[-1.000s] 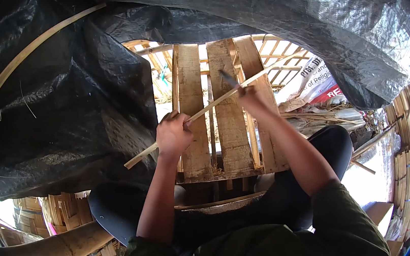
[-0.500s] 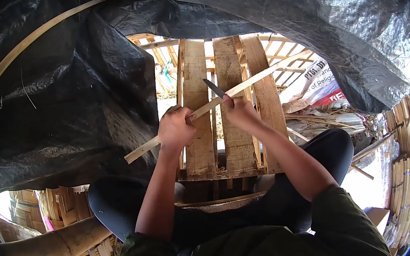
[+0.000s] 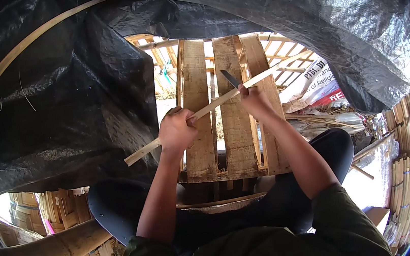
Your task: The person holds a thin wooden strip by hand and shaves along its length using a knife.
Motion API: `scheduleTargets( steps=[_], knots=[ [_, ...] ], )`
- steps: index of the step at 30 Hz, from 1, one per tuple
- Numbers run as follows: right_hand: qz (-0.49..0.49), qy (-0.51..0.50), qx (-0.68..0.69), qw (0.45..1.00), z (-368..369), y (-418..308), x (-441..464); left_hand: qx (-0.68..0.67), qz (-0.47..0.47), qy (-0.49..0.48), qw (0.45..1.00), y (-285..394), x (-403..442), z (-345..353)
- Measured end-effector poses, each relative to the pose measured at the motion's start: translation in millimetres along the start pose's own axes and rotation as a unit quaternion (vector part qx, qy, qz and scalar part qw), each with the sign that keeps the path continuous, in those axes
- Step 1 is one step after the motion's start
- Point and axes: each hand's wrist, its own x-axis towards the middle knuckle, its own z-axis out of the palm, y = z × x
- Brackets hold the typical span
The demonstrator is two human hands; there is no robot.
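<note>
bamboo workshop | bundled strips [image 3: 407, 182] | woven basketwork [image 3: 71, 205] | slatted planks [image 3: 238, 136] | dark tarpaulin [image 3: 61, 127]

A crumpled printed banner [image 3: 318, 83] shows "Prof. D…", "of Religi…" and, on red, "RE".

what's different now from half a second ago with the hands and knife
The right hand and the knife have moved farther up the pale strip, away from the left hand. Nothing was newly grasped or let go. The left hand's grip on the pale strip stayed as it was.
</note>
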Motion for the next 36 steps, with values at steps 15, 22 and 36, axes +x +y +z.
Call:
scheduleTargets(
  steps=[15, 22, 36],
  knots=[
    [-0.018, -0.116, -0.006, 0.993, 7, -30, -40, -0.008, -0.035, -0.026, 0.999, -2, -1, -1],
    [-0.074, -0.037, -0.005, 0.997, 39, -13, -33, 0.002, -0.002, -0.019, 1.0, -1, -2, 1],
    [-0.205, 0.091, -0.082, 0.971, 6, 8, -22, -0.044, -0.017, -0.085, 0.995, 24, 0, -36]
  ],
)
